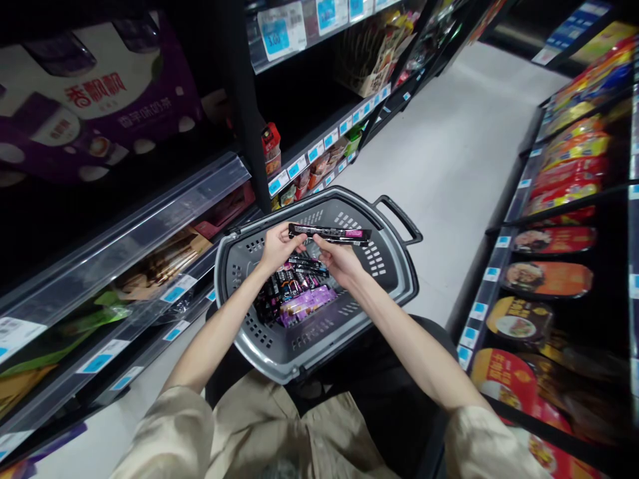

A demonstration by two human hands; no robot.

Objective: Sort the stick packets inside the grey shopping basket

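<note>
Above a grey shopping basket (242, 342), my left hand (278, 248) pinches one end of a slim black packet (332, 233) with a pink patch. My right hand (339, 259) grips the same packet from below, near its middle, so it lies almost level across both hands. More than one packet may be stacked there; I cannot tell. Inside the basket, under my hands, are several similar black and pink packets (294, 283) and a purple packet (307, 305) nearer to me.
The basket sits in front of my lap, its black handle (402, 219) sticking out at the far right. Shelves with price tags (282, 36) and a purple carton (100, 106) line the left. Packaged foods (549, 279) fill the right shelves. A pale floor (449, 140) runs between.
</note>
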